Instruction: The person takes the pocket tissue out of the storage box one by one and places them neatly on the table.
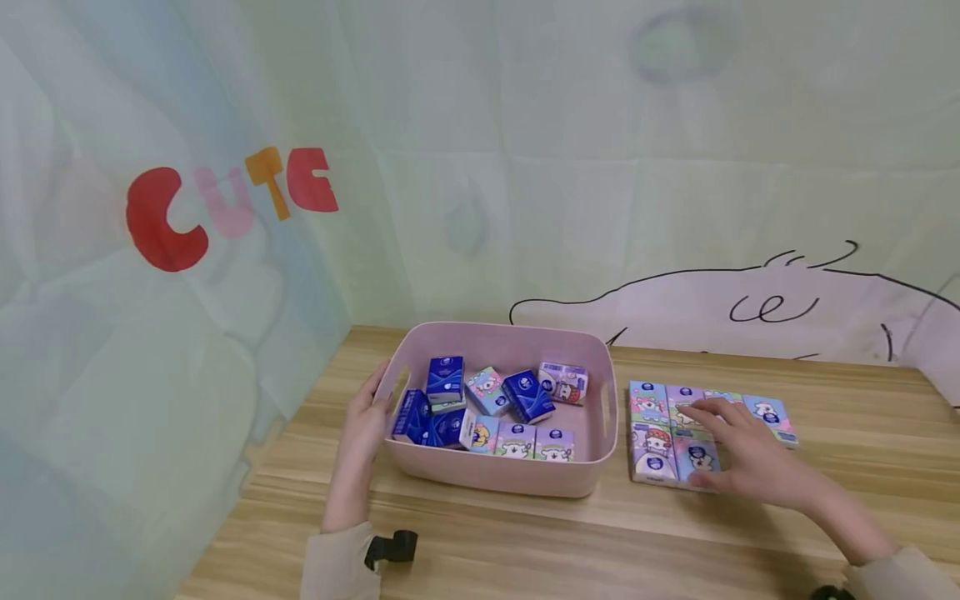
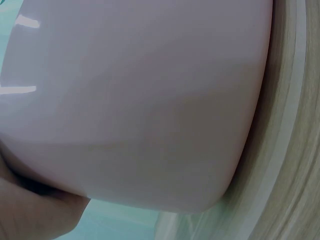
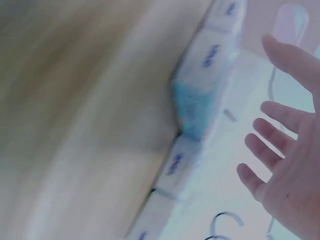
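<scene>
A pink plastic basket [image 1: 495,479] stands on the wooden table and holds several small tissue packs, such as a dark blue pack [image 1: 528,395] and a purple cartoon pack [image 1: 563,382]. My left hand [image 1: 366,425] grips the basket's left side by its handle opening; in the left wrist view the hand [image 2: 40,212] is partly hidden by the basket wall [image 2: 145,100]. To the right, pastel tissue packs [image 1: 651,437] lie side by side in rows. Over them is my right hand [image 1: 757,458], fingers spread and holding nothing; the right wrist view shows that hand [image 3: 295,160] with its fingers apart.
The wooden table [image 1: 525,542] runs up to a pale fabric backdrop [image 1: 480,208] with drawn black lines. Another fabric panel [image 1: 187,375] with coloured letters borders the left side. A black strap piece [image 1: 393,547] sits by the left sleeve.
</scene>
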Tool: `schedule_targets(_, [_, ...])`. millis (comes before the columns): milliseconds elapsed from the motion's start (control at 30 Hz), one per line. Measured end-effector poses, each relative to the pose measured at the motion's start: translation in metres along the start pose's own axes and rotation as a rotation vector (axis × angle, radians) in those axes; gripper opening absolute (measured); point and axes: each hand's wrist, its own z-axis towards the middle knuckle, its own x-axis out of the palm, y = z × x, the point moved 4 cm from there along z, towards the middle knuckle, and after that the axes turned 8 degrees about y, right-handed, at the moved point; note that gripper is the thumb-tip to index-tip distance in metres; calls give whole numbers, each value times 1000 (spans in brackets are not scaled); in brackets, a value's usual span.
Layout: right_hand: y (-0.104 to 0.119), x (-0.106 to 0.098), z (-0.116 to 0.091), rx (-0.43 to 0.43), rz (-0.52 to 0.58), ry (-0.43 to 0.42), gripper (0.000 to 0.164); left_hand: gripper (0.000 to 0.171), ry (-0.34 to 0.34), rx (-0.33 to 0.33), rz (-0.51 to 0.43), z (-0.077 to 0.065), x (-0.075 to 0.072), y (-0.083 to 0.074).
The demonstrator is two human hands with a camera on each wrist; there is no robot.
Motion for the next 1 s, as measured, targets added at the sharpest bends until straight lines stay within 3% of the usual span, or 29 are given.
schedule_targets(167, [21,-13,15,-89,54,-91,65,51,10,-26,-36,1,0,3])
schedule_targets(267, [35,-22,27,-93,106,-96,61,52,10,-30,-43,2,0,3])
schedule_targets(467, [63,-33,53,-105,167,-55,57,52,6,-19,-35,2,0,1])
schedule_targets(667, [90,-39,81,-159,154,20,62,51,4,-5,-32,2,0,0])
schedule_targets(1000, [121,-23,129,-327,57,101,72,52,2,0,-16,1,-1,-1])
